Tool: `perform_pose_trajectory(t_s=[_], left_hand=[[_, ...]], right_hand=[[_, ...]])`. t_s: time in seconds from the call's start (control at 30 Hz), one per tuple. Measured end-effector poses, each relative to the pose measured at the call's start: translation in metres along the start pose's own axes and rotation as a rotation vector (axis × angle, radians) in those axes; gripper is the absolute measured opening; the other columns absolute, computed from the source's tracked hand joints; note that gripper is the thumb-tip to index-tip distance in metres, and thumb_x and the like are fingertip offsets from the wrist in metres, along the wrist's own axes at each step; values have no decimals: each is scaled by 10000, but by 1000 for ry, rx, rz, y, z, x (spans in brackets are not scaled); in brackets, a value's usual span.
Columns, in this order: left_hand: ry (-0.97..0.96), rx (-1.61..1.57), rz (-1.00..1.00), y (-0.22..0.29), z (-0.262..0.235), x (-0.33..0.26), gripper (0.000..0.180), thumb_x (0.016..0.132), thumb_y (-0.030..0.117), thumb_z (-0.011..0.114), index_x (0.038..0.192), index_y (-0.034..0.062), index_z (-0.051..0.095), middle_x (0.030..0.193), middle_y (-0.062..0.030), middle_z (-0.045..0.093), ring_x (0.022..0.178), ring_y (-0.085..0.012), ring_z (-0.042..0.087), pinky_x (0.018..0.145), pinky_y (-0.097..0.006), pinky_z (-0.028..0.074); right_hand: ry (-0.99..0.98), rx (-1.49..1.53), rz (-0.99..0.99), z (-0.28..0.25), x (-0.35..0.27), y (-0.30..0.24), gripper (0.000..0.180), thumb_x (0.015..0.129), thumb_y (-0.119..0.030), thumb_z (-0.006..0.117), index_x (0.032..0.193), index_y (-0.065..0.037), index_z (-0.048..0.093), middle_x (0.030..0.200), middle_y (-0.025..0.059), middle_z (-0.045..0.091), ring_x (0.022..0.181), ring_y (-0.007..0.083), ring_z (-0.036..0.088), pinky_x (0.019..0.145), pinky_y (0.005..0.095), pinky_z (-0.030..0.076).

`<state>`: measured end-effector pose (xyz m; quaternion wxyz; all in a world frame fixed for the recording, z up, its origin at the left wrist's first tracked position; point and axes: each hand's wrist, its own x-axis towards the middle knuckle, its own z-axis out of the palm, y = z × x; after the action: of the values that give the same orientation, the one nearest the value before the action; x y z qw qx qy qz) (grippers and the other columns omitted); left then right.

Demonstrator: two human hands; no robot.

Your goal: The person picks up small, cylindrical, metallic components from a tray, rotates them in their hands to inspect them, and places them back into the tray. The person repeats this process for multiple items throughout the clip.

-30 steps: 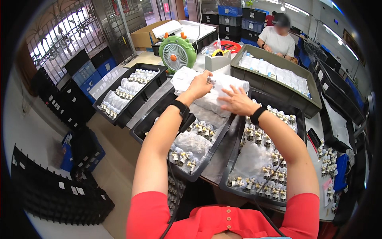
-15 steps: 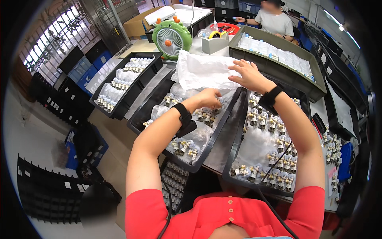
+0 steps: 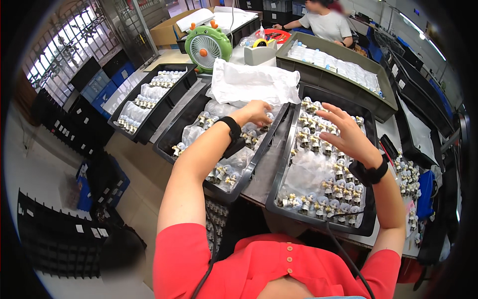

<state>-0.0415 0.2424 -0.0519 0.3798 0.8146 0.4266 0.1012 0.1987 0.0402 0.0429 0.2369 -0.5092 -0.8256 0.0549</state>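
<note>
Over at the left of the frame, a narrow black tray [image 3: 168, 105] has small white-and-grey figurines [image 3: 128, 123] in rows with pale wrapping between them; that one looks settled to me.

Centre, the middle black tray [image 3: 226, 196] seems only partway sorted: its figurines sit in uneven groups among crumpled film [image 3: 241, 157], and a white padded sheet [image 3: 254, 82] lies bunched across its far end, covering only that part. The left hand [image 3: 255, 113] reaches in just in front of the sheet, fingers bent around a figurine's head near the tray's right rim; from here I can't tell whether they pinch it.

Right of centre, the right black tray [image 3: 298, 215] looks well stocked, its near rows bare and a patch of film [image 3: 308, 169] lying flat between groups. The right hand [image 3: 348, 137] hangs above it, fingers spread, nothing in them. More figurines stand loose at the right edge [image 3: 408, 174], so those at least appear untrayed.

As for writing, pale stickers dot the black crates [image 3: 59, 234] lower left and the dark crates [image 3: 404, 75] upper right, all too small to read; I can make out no brand.
</note>
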Motion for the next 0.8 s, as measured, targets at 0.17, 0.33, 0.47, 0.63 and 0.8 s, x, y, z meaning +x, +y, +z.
perform_pose_trajectory(t_s=[0.17, 0.33, 0.47, 0.63, 0.8], left_hand=[[149, 36, -46, -19, -52, 12, 324, 731, 297, 720, 908, 28, 684, 730, -72, 661, 519, -129, 617, 477, -265, 511], [475, 144, 83, -67, -80, 27, 455, 712, 355, 724, 1087, 111, 636, 944, -149, 645, 865, -259, 629, 771, -366, 505], [421, 396, -3, -70, -67, 39, 619, 702, 410, 709, 1245, 166, 538, 1216, -208, 518, 1165, -343, 475, 988, -420, 381], [321, 521, -51, -68, -61, 53, 656, 723, 479, 660, 1264, 136, 518, 1215, -218, 526, 1136, -341, 504, 969, -401, 403], [175, 753, -91, -51, -76, 37, 656, 726, 467, 662, 1204, 30, 550, 1128, -223, 592, 1058, -333, 569, 929, -378, 435]], right_hand=[[-80, -5, 82, -10, -33, 2, 443, 803, -211, 664, 1204, -74, 536, 1307, 169, 464, 1191, 339, 450, 995, 394, 355], [-215, 159, 20, -24, -32, -7, 426, 808, -239, 659, 1162, -30, 546, 1182, 186, 554, 1090, 331, 527, 928, 380, 411], [-243, 214, 92, -31, -35, -5, 439, 813, -247, 655, 1171, -19, 542, 1124, 189, 588, 1054, 334, 549, 906, 380, 425], [-302, 172, 153, -28, -37, 11, 451, 813, -255, 656, 1179, -14, 548, 1108, 202, 601, 1030, 346, 568, 884, 376, 442], [-355, 205, 274, -21, -23, 38, 462, 808, -268, 665, 1177, -12, 558, 1114, 174, 617, 1012, 287, 600, 857, 358, 472]])
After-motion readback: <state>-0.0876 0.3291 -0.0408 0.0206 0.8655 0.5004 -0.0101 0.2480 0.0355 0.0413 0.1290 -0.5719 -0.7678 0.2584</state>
